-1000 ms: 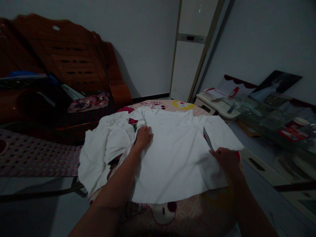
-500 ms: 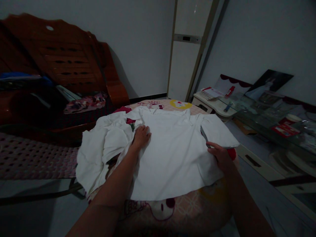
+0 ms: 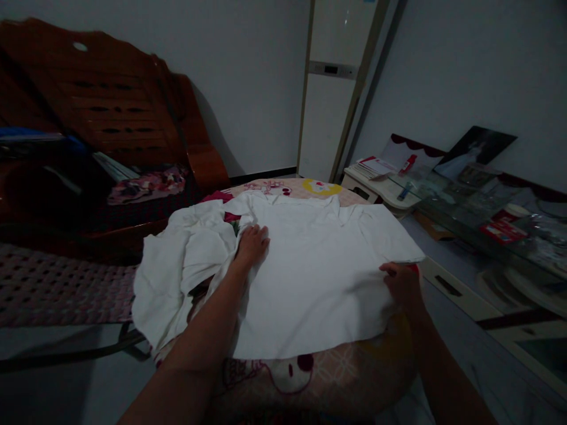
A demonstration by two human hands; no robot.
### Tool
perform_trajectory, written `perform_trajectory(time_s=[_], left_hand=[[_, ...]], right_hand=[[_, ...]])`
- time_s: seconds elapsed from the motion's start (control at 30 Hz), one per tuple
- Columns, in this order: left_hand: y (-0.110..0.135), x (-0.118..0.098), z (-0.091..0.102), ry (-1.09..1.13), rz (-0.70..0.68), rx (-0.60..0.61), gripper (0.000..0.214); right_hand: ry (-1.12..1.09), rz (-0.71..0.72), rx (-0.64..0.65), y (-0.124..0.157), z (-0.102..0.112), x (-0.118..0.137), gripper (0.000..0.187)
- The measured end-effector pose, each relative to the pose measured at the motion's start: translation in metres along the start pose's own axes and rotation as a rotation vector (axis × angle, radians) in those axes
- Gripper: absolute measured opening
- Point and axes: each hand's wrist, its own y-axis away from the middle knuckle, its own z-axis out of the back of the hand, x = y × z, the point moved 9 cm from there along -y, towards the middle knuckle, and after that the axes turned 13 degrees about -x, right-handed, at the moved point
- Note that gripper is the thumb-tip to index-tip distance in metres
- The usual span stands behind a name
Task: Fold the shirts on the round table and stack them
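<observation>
A white T-shirt point(image 3: 319, 265) lies spread on a round table with a pink patterned cloth point(image 3: 345, 378). My left hand point(image 3: 253, 243) rests palm down on the shirt's left shoulder area, fingers lying flat on the fabric. My right hand point(image 3: 401, 282) is closed on the shirt's right edge, just below the right sleeve point(image 3: 390, 236). Bunched white cloth point(image 3: 177, 265) lies heaped to the left of my left hand.
A dark wooden bench point(image 3: 110, 118) with papers and floral cloth stands at the back left. A tall white cabinet point(image 3: 332, 88) is behind the table. A glass-topped low table point(image 3: 478, 206) with boxes and a picture frame runs along the right.
The gap between the right sleeve and the shirt body has closed as my right hand drew the edge rightward and flattened it. My left hand has stayed in place.
</observation>
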Motion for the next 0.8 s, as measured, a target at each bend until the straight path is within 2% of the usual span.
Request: perform_trajectory(time_s=[0.1, 0.2, 0.27, 0.37, 0.47, 0.53, 0.67, 0.73, 0.8], left_hand=[[0.001, 0.001, -0.001, 0.0, 0.008, 0.006, 0.042], [0.0, -0.001, 0.001, 0.024, 0.005, -0.002, 0.04], [0.0, -0.001, 0.002, 0.018, 0.008, 0.006, 0.04], [0.001, -0.002, 0.004, 0.007, 0.018, 0.019, 0.041], [0.001, -0.003, 0.004, 0.012, 0.01, 0.011, 0.041], [0.001, -0.003, 0.004, 0.013, 0.003, 0.001, 0.041], [0.001, -0.002, 0.001, 0.024, 0.001, -0.004, 0.041], [0.002, -0.001, 0.001, 0.04, 0.007, -0.013, 0.04], [0.002, -0.001, 0.002, 0.053, 0.017, -0.03, 0.039]], right_hand=[[0.024, -0.035, 0.036, 0.0, -0.003, -0.007, 0.031], [-0.026, -0.074, 0.06, -0.003, 0.005, -0.012, 0.031], [-0.095, -0.105, 0.14, -0.001, 0.008, -0.014, 0.048], [-0.266, -0.139, 0.331, 0.012, 0.004, -0.011, 0.072], [-0.333, -0.098, 0.391, 0.02, 0.008, -0.008, 0.065], [-0.244, -0.058, 0.368, 0.019, 0.012, -0.017, 0.052], [0.084, 0.072, 0.353, 0.016, 0.015, -0.037, 0.032], [0.257, 0.148, 0.279, 0.012, 0.02, -0.036, 0.028], [0.361, 0.191, 0.149, 0.005, 0.028, -0.021, 0.029]])
